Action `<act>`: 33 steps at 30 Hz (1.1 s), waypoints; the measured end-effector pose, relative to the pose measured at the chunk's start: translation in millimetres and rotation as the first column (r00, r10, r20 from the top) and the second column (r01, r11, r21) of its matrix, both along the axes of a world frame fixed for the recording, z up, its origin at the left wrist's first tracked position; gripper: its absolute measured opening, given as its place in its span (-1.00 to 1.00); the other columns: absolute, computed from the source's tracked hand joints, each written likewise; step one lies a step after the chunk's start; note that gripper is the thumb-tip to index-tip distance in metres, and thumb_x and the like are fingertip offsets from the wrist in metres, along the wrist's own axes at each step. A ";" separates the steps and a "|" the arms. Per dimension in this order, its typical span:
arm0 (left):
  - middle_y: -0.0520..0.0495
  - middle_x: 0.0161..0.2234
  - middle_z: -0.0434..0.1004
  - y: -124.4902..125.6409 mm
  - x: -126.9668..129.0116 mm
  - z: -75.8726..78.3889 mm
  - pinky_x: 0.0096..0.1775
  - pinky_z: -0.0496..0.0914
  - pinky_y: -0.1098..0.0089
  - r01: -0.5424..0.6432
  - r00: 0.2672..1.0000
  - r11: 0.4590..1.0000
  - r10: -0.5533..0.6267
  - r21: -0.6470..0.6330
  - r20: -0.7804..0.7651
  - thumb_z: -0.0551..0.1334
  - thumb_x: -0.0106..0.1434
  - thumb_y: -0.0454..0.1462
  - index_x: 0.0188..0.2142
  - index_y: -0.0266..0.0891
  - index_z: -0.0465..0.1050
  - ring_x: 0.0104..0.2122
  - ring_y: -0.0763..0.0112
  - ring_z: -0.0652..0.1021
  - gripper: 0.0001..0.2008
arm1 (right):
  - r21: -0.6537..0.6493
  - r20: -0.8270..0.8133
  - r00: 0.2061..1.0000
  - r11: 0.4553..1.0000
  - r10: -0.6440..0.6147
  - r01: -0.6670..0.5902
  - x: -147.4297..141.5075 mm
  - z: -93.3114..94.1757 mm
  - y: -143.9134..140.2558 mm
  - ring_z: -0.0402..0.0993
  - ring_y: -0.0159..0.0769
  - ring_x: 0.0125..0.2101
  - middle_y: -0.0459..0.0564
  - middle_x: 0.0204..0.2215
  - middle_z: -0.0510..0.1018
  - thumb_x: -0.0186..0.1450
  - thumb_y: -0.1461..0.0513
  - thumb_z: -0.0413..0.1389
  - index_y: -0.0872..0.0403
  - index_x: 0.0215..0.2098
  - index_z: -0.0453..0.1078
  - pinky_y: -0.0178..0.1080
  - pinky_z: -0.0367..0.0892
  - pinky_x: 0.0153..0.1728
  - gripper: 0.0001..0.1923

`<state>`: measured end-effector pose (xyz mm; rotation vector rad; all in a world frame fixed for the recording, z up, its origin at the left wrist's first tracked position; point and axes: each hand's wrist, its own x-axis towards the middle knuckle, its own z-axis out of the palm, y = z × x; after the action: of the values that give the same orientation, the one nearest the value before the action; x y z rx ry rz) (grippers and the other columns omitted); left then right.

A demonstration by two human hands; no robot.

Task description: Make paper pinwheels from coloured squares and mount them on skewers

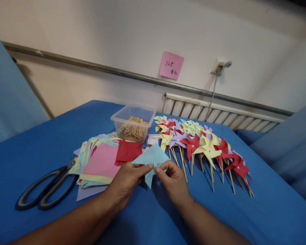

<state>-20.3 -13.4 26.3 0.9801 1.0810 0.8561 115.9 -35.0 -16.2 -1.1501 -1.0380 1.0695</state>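
Both hands meet over the middle of the blue cloth-covered tabletop [40, 143], a little nearer its near edge than its far one, and between them they hold a light blue square sheet of paper [153, 157] that is partly folded, one pointed flap hanging down toward the cloth. The left hand [129, 182] pinches the sheet's left edge between thumb and fingers, closed on the paper; the right hand [172, 180] pinches the fold at the sheet's middle with its fingertips, likewise closed on it. Just behind the left hand lies a loose fanned stack of coloured paper squares [99, 163], a pink one on top, and a single red paper square [127, 151] rests on its right side, touching the blue sheet's upper left. Toward the left edge, just beside the stack, lie large black-handled scissors [48, 189], blades pointing at the paper. Behind the stack stands a clear plastic box [132, 120] holding short wooden sticks [134, 129]. To the right of the hands, a long row of finished paper pinwheels on wooden sticks [206, 146], red, yellow, purple and pale green, stretches from the box toward the right edge. A pink sticky note [171, 65] hangs on the wall beyond the far edge.
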 end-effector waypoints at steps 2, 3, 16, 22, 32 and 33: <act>0.13 -0.75 0.19 -0.6 0.5 2.1 -0.61 0.04 0.47 0.001 1.000 1.000 -0.001 -0.011 -0.008 0.35 -0.01 -0.11 -0.73 -0.26 0.35 -0.68 0.57 0.17 -0.65 | -0.002 0.002 1.000 1.000 -0.012 0.012 0.1 0.1 0.1 0.10 -0.49 -0.65 -0.21 -0.67 0.34 0.10 0.06 0.25 0.09 -0.55 0.31 -0.39 0.05 -0.60 -0.69; 0.14 -0.75 0.18 -1.0 0.7 3.3 -0.61 0.04 0.47 -0.002 1.000 1.000 0.002 -0.013 -0.014 0.36 -0.02 -0.13 -0.73 -0.26 0.34 -0.68 0.57 0.17 -0.66 | -0.001 0.005 1.000 1.000 -0.019 0.019 0.1 0.2 0.1 0.11 -0.49 -0.65 -0.20 -0.67 0.35 0.10 0.06 0.25 0.09 -0.55 0.31 -0.39 0.06 -0.61 -0.69; 0.15 -0.75 0.16 -0.4 1.9 4.3 -0.63 0.02 0.47 -0.013 0.998 1.000 0.014 0.010 -0.066 0.37 -0.03 -0.17 -0.73 -0.25 0.32 -0.68 0.57 0.16 -0.68 | -0.014 0.097 0.993 0.998 -0.066 0.067 0.4 0.3 0.6 0.06 -0.50 -0.67 -0.21 -0.70 0.32 0.10 0.09 0.24 0.11 -0.55 0.34 -0.39 -0.01 -0.64 -0.72; 0.15 -0.75 0.16 -1.0 2.4 3.8 -0.63 0.01 0.47 -0.034 0.996 0.999 0.035 0.020 -0.081 0.36 -0.02 -0.17 -0.73 -0.26 0.34 -0.69 0.58 0.15 -0.69 | -0.038 0.080 0.995 0.998 -0.055 0.058 0.0 0.6 0.6 0.08 -0.50 -0.67 -0.19 -0.69 0.35 0.10 0.09 0.23 0.11 -0.56 0.34 -0.39 0.03 -0.63 -0.72; 0.15 -0.77 0.17 -1.6 2.9 5.8 -0.65 0.03 0.49 -0.024 0.997 1.000 0.025 0.010 -0.080 0.38 -0.03 -0.19 -0.74 -0.27 0.35 -0.71 0.59 0.16 -0.68 | -0.037 0.056 0.996 0.997 -0.068 0.070 0.2 -3.3 2.5 0.18 -0.47 -0.66 -0.17 -0.68 0.41 0.08 0.07 0.25 0.11 -0.57 0.35 -0.38 0.10 -0.61 -0.70; 0.15 -0.77 0.18 -1.6 2.7 5.5 -0.65 0.04 0.50 -0.033 0.996 0.999 0.033 0.009 -0.087 0.38 -0.02 -0.19 -0.73 -0.27 0.36 -0.71 0.59 0.17 -0.69 | -0.034 0.056 0.996 0.997 -0.068 0.070 -0.2 -2.6 2.3 0.16 -0.48 -0.67 -0.18 -0.69 0.39 0.08 0.07 0.25 0.11 -0.57 0.35 -0.39 0.08 -0.63 -0.70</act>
<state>-17.5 -15.1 31.8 1.0162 1.1714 0.8513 115.7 -32.7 -18.9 -1.2410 -1.0181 1.0105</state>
